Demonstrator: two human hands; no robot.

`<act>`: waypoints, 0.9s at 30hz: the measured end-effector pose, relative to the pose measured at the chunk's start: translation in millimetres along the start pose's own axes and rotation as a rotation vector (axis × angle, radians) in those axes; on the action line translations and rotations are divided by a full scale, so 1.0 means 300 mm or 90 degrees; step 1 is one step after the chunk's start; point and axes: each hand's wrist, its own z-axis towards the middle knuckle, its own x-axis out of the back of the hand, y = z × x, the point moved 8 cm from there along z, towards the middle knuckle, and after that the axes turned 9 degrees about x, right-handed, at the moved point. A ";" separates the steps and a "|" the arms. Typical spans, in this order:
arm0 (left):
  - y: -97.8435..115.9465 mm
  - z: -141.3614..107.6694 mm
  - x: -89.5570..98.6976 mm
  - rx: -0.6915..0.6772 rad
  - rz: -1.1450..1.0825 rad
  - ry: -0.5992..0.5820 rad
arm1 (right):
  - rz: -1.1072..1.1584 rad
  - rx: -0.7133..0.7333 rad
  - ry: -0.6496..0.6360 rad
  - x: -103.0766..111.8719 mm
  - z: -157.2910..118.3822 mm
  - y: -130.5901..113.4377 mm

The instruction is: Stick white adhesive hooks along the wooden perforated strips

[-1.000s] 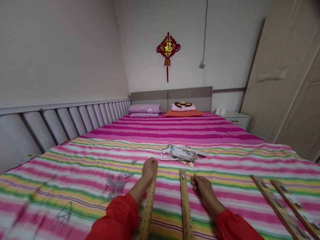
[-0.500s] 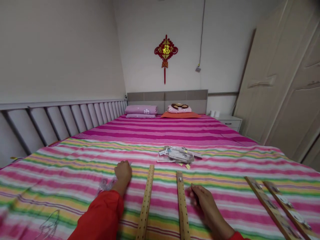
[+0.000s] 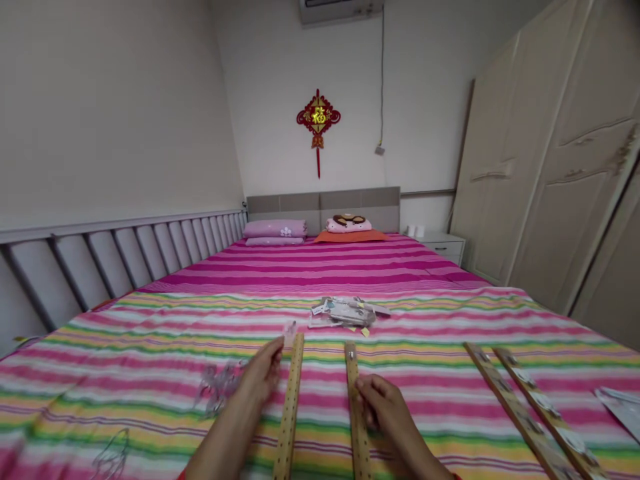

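My left hand (image 3: 264,373) pinches a small clear plastic bag (image 3: 290,331) by the top end of a wooden strip with rows of holes (image 3: 289,417). To the right lies a second perforated wooden strip (image 3: 359,433), with a small shiny metal piece (image 3: 351,355) at its far end. Over this strip's right edge is my right hand (image 3: 384,400), thumb and fingers closed together; what they hold, if anything, is hidden. Left of my left wrist sits a heap of crumpled clear bags (image 3: 217,387).
Two wooden strips (image 3: 515,407) with attached pieces lie at the right. Beyond my hands is a pile of plastic packets (image 3: 347,312). A tangle of thin wire or string (image 3: 113,453) lies at lower left on the striped bedcover (image 3: 165,400). A bed rail (image 3: 125,227) runs along the left.
My left hand has come right, from near the bag heap to the left strip, a small bag now showing in its fingers. My right hand has moved left onto the other strip. The view has tilted up.
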 end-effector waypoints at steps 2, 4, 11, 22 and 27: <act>-0.076 -0.111 -0.056 0.104 -0.078 -0.073 | 0.010 0.015 -0.004 -0.037 -0.030 -0.038; -0.120 -0.217 -0.102 0.143 -0.164 -0.138 | 0.015 0.026 0.003 -0.053 -0.057 -0.075; 0.015 -0.450 -0.120 -0.250 0.299 -0.156 | -0.066 0.182 0.062 0.020 -0.142 -0.245; 0.026 -0.659 -0.171 -0.414 0.510 -0.220 | -0.222 0.326 -0.108 -0.071 -0.328 -0.269; 0.031 -0.677 -0.186 -0.432 0.460 -0.250 | -0.246 0.323 -0.106 -0.054 -0.356 -0.281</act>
